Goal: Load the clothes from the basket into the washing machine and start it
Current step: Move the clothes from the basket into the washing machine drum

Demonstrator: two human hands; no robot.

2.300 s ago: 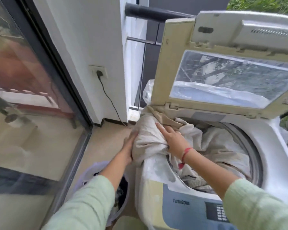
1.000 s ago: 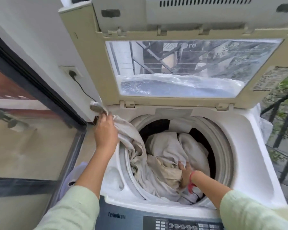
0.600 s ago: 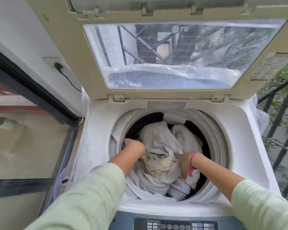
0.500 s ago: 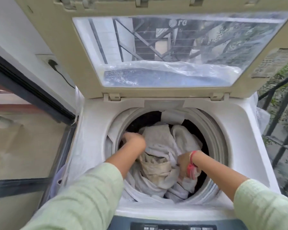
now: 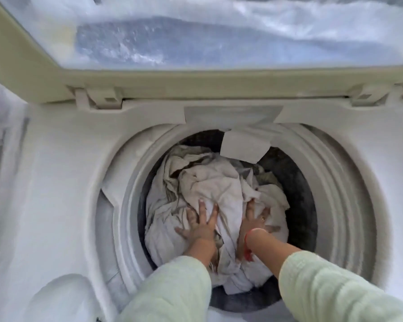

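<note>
Head view looks straight down into the open top of the washing machine point(image 5: 56, 182), whose cream lid point(image 5: 196, 87) stands raised at the back. The lid's clear window point(image 5: 219, 43) is covered by wrinkled plastic film. The clothes point(image 5: 209, 182), a crumpled heap of off-white and beige cloth, lie inside the dark drum point(image 5: 298, 194). They are piled toward its left and front, so bare drum wall shows at the right and the back. A ribbed white rim point(image 5: 340, 205) rings the round opening, and a flat white tab point(image 5: 242, 147) juts from the back edge over the heap.

Both arms reach in from the lower edge in pale green sleeves point(image 5: 172, 289). The left grip point(image 5: 200, 226) is released: its fingers are straight and spread, and the palm lies flat on the front-left part of the clothes, pressing on them. The right grip point(image 5: 256, 221) sits just beside it to the right. It is also released, with fingers splayed on the cloth and some fingertips sunk among the folds. A ridge of white cloth rises between the two. A red band point(image 5: 248, 248) circles the right wrist, and a small ring point(image 5: 263, 219) shows on one finger. Neither grip clasps any cloth; both only press on top of it
</note>
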